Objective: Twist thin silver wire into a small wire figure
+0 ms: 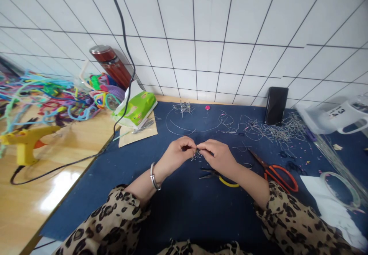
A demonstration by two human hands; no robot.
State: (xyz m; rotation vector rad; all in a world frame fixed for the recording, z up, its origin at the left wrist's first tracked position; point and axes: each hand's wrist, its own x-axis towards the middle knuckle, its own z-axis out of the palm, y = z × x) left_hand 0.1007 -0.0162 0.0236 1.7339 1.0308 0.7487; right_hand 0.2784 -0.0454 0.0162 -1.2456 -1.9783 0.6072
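Note:
Above the middle of the dark blue mat, my left hand and my right hand meet fingertip to fingertip. Both are closed in a pinch on a small piece of bent wire, whose fine shape is too small to make out. Partly under my right hand and wrist lie pliers with yellow handles. Scissors with orange handles rest just right of my right forearm. Beyond my hands, a larger wire piece and long loose curls of thin wire lie on the mat.
At the back right, a black phone leans on the wall beside tangled wire scraps. A plastic measuring jug stands at far right. Leftward are a tissue pack, a yellow glue gun, a red flask, pipe cleaners and a black cable.

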